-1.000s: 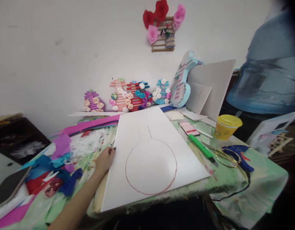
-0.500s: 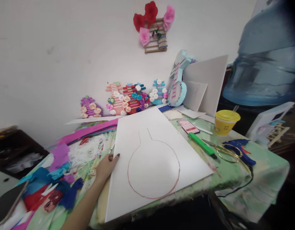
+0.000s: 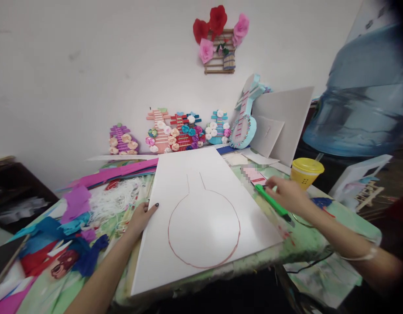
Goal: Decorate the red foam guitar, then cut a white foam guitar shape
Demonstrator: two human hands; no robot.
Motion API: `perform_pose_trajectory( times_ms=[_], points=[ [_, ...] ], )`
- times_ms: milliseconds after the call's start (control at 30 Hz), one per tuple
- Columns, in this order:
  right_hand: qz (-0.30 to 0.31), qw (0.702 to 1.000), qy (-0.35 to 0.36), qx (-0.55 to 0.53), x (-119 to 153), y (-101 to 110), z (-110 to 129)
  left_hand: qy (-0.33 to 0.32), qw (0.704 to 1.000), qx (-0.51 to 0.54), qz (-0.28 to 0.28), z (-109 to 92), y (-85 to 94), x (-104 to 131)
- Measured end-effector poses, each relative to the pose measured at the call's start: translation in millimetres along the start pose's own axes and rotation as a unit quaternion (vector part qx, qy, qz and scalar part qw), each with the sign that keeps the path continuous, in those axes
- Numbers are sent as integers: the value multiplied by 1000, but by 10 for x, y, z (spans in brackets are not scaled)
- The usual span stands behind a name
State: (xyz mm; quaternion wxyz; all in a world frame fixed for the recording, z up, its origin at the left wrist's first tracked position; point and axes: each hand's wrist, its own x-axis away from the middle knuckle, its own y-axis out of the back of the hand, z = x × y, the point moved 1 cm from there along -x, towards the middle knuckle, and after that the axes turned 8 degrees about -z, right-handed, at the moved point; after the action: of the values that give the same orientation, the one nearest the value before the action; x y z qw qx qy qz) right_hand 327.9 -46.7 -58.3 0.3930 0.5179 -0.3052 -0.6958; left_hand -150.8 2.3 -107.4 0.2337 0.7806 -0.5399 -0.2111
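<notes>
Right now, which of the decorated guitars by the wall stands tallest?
The pale-blue guitar at the right end of the row, beside the leaning white boards; its head rises well above all the others.

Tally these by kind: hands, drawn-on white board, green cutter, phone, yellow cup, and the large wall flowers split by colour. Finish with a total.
Hands, left hand and right hand: 2
Drawn-on white board: 1
Green cutter: 1
Phone: 1
Yellow cup: 1
Large red flowers: 2
Large pink flowers: 2
Total: 10
</notes>
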Motion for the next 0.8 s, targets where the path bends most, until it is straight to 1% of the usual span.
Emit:
perform_pose_trajectory(
  times_ms=[67, 100, 167, 233, 333, 433, 500, 533, 567, 600, 633, 667, 700, 733, 800],
  points=[
    [61, 997, -9, 51, 38, -135, 22, 14, 1000, 7, -14, 1, 7, 19],
    [81, 994, -19, 76, 53, -203, 34, 18, 1000, 8, -18, 4, 11, 28],
    [92, 989, -42, 111, 58, -314, 48, 18, 1000, 8, -20, 18, 17, 39],
    [97, 985, -61, 132, 27, -379, 40, 10, 1000, 5, -19, 40, 17, 34],
    [110, 981, -74, 139, -50, -385, 0, -4, 1000, -9, -25, 81, 12, 10],
    [105, 984, -68, 129, -122, -284, -32, -9, 999, -23, -23, 113, 5, -5],
    [84, 986, -68, 128, -153, -151, -32, -13, 999, -30, -17, 119, 3, -1],
    [53, 990, -69, 113, -160, -67, -21, -16, 999, -36, -15, 117, 4, 4],
    [7, 994, -74, 77, -158, 23, -2, -19, 999, -43, -16, 111, 6, 7],
    [-47, 995, -82, 15, -144, 112, 27, -22, 998, -53, -19, 105, 8, 9],
    [-101, 988, -93, -75, -116, 192, 67, -26, 997, -64, -24, 98, 10, 10],
    [-147, 965, -109, -187, -76, 256, 116, -30, 996, -77, -29, 91, 11, 8],
    [-175, 927, -129, -305, -24, 298, 178, -35, 995, -90, -33, 87, 11, 4],
    [-179, 880, -150, -413, 35, 315, 251, -40, 993, -103, -37, 84, 9, -2],
    [-147, 775, -192, -583, 162, 287, 427, -49, 990, -126, -39, 86, -1, -13]
  ],
)
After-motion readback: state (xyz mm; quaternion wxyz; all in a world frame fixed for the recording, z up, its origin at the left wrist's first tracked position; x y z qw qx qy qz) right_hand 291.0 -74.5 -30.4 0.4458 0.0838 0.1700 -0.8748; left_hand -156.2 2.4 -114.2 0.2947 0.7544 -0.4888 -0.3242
